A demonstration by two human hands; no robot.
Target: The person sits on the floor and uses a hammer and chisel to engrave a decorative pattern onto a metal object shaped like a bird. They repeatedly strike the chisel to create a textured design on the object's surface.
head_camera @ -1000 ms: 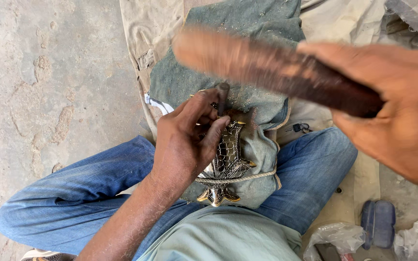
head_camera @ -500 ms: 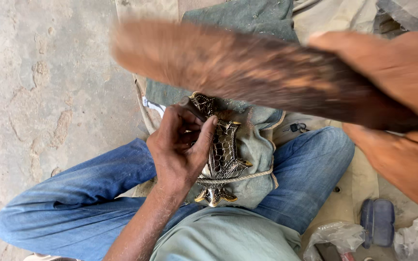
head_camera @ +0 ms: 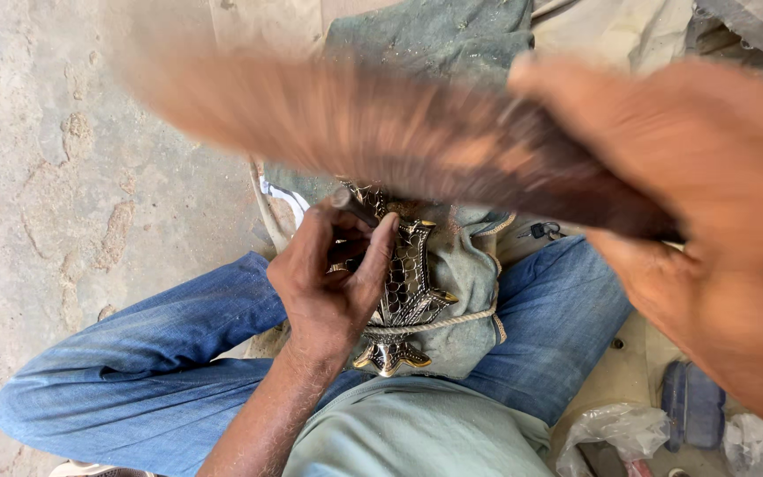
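Up close, the right hand (head_camera: 717, 230) has its fingers wrapped round a blurred wooden mallet (head_camera: 381, 132) reaching toward ten o'clock. Lower, at six o'clock, the left hand (head_camera: 328, 283) pinches a thin metal punch (head_camera: 353, 207) onto the scaled metal ornament (head_camera: 404, 291), roped to a cloth pad (head_camera: 465, 283) on the lap.
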